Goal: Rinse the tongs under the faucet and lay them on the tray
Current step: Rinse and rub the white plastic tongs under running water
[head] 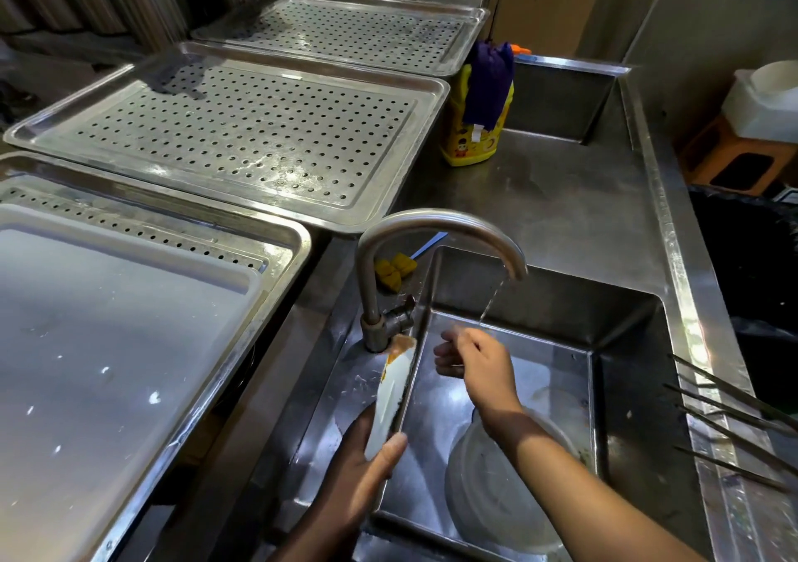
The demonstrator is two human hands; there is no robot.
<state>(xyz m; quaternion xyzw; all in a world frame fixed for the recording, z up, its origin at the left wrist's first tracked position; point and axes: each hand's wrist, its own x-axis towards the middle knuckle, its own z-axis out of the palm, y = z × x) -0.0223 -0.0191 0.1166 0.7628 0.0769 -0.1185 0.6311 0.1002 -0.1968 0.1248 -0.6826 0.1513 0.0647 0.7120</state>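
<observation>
Far left I note a steel tray (pixel 276 255) with a white plastic board (pixel 108 345) lying in it, water spots on the board. Beyond it sit two perforated trays, the nearer one (pixel 242 138) bare and wet, the farther one (pixel 345 28) behind it.

Centre: the faucet (pixel 432 225) arcs over the sink (pixel 626 337) and a thin stream of water (pixel 490 307) runs from its spout. A yellow sponge (pixel 395 270) sits on the counter behind the faucet base. Further back, a yellow detergent bottle (pixel 468 130) stands on the counter with a purple cloth (pixel 490 82) draped over it.

The left hand (pixel 362 475) is clamped around the lower end of the tongs (pixel 393 389) (white, flat, with an orange-brown smear at the tip). They point up toward the faucet base, over the sink's left rim, beside the stream rather than under it.

The right hand (pixel 475 363) is held loosely cupped under the falling water, fingers partly curled, gripping nothing that I can see. The hands are apart.

In the sink bottom, under the right forearm, lies a clear plastic bowl (pixel 496 484).

Far right, thin metal skewers (pixel 729 427) lie across the counter edge.
</observation>
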